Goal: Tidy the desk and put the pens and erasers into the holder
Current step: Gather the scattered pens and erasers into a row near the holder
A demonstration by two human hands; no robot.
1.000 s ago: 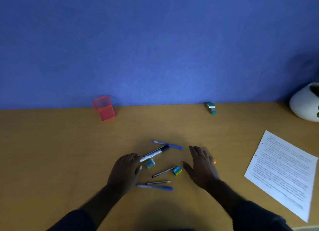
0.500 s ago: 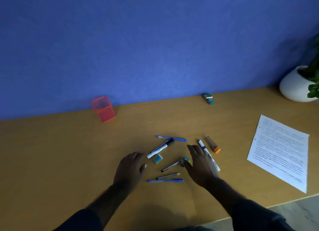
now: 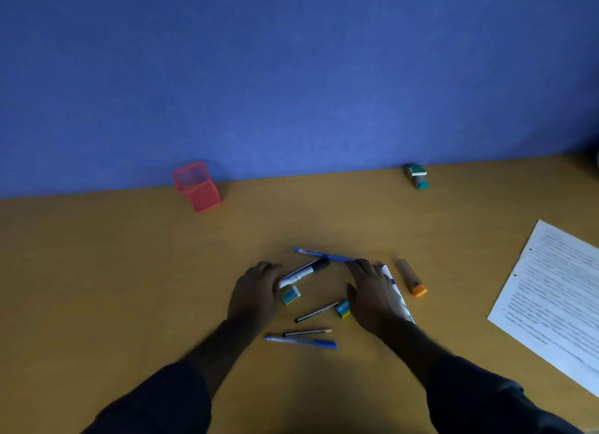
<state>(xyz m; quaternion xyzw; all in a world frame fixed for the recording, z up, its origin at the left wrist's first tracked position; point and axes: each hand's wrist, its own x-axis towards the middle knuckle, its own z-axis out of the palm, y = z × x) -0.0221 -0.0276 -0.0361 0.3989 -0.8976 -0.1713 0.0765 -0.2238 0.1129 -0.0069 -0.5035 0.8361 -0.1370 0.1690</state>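
Wooden surface (image 3: 97,271) against a blue wall, bearing: red mesh holder (image 3: 196,186) at rear left; green-capped item (image 3: 417,176) at rear right; printed sheet (image 3: 557,297) at right edge; orange-tipped highlighter (image 3: 411,277); central scatter of black-capped marker (image 3: 304,271), blue pens (image 3: 301,340), thin pencils (image 3: 316,312), two teal erasers (image 3: 290,295); both hands (image 3: 254,292) resting palm-down amid the scatter

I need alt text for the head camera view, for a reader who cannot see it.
Two hands, left hand and right hand, rest flat on a wooden desk around scattered pens and erasers. An empty red holder stands far behind, by the blue wall.
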